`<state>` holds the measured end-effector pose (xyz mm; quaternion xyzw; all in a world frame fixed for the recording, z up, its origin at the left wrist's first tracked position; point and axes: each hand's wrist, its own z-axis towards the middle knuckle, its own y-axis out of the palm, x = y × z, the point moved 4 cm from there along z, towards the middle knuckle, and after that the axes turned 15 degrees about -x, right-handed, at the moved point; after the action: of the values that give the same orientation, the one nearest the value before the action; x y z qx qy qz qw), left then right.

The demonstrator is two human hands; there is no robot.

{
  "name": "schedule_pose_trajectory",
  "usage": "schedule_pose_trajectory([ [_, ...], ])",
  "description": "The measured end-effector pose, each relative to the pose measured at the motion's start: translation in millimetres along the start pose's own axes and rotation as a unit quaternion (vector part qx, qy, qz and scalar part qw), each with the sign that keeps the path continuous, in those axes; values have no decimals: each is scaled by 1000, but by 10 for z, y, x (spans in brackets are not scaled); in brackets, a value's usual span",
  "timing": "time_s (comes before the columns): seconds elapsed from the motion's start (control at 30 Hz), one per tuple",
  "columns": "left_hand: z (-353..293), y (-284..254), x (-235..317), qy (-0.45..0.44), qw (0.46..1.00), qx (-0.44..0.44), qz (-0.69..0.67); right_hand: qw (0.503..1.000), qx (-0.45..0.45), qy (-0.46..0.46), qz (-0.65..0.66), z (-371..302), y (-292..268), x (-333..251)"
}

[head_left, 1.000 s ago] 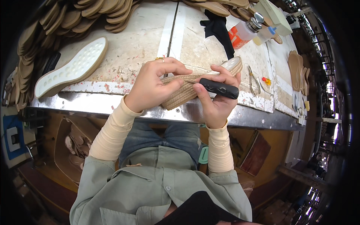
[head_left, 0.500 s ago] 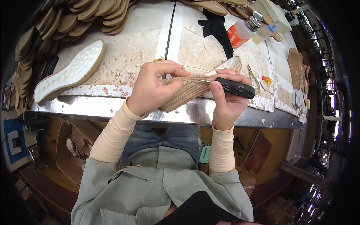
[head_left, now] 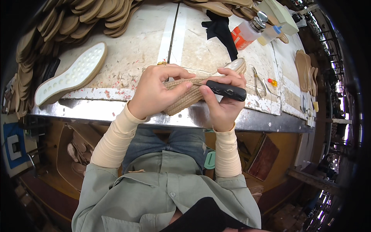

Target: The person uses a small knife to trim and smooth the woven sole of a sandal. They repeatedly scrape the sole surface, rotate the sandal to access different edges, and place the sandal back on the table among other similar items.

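Observation:
A wedge shoe sole (head_left: 182, 101) wrapped in tan braided rope lies tilted at the table's front edge, its white inside showing at the far right end. My left hand (head_left: 155, 88) is closed on the sole's upper rim, thumb against the braid and fingers behind. In my right hand (head_left: 225, 110) is an awl (head_left: 228, 91) with a ridged black handle, pointing left toward the rim near the left fingertips. Its thin tip is hidden between the fingers and the braid. The right fingers also rest against the sole.
A white-topped sole (head_left: 75, 71) lies at left below stacked tan soles (head_left: 65, 23). Beyond my hands are a black cloth (head_left: 221, 31), a pump bottle (head_left: 247, 33) and a blue-tipped squeeze bottle (head_left: 270, 34). Snips (head_left: 258, 83) and a small red-yellow item (head_left: 272, 82) lie right.
My right hand has moved left with the awl, closer to my left fingers. The awl's metal shaft, visible before, is now mostly out of sight at the rim.

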<state>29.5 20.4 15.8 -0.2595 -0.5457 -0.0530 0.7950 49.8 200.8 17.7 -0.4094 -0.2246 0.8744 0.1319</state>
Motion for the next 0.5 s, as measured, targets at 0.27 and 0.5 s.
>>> schedule_pose_trajectory([
  [0.27,75,-31,83,-39,998,-40,37,968,67,17,243,0,-213,49],
  [0.5,136,46,106,-14,994,-55,90,990,0,-7,139,-31,-179,101],
])
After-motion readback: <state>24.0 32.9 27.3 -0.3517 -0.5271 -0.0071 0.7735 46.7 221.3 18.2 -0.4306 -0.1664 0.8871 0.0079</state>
